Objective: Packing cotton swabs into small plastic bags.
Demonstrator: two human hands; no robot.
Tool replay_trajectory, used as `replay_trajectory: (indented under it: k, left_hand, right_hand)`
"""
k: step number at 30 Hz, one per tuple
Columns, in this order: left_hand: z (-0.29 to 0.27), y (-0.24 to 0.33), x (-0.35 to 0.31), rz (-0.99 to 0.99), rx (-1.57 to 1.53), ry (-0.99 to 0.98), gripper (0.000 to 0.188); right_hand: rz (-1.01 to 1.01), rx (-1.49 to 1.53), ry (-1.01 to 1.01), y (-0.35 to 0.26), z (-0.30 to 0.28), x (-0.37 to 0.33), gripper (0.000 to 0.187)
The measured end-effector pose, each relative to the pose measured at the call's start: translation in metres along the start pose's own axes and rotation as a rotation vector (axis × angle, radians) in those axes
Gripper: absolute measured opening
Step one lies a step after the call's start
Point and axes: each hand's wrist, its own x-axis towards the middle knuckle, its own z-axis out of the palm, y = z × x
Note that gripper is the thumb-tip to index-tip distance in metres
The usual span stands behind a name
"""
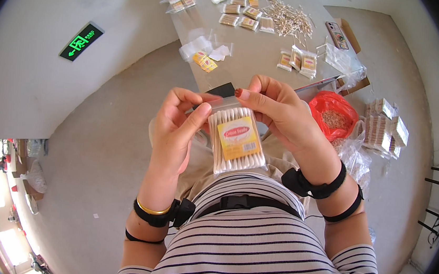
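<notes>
The table (259,51) stands far from me on a grey concrete floor (108,142), carrying filled packets, empty clear bags and a loose heap of cotton swabs (289,18), with a red bag (332,115) and stacked packets (387,126) to its right. Near my chest, my right hand (280,114) pinches the top edge of a clear packet of cotton swabs (236,139) between thumb and fingers, apparently at its seal. My left hand (175,127) pinches the packet's left side, thumb on its face, steadying it upright between both hands.

Clear cotton-swab packet (236,140), upright, yellow label
</notes>
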Motion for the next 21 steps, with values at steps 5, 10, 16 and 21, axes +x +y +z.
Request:
replay_trajectory:
  k: [5, 10, 16, 21]
  left_hand:
    - [0.013, 0.008, -0.012, 0.6, 0.743, -0.11, 0.049]
    - [0.012, 0.013, -0.018, 0.801, 1.001, -0.187, 0.045]
    - [0.015, 0.023, -0.028, 0.628, 0.843, -0.189, 0.026]
    - [0.022, 0.025, -0.035, 0.578, 0.794, -0.159, 0.026]
  right_hand:
    - [0.054, 0.138, 0.018, 0.008, 0.002, 0.0, 0.013]
    - [0.136, 0.156, -0.079, 0.018, 0.008, -0.007, 0.014]
    - [0.018, -0.147, -0.032, 0.014, 0.003, -0.021, 0.019]
    - [-0.45, -0.493, -0.111, -0.024, 0.016, -0.05, 0.029]
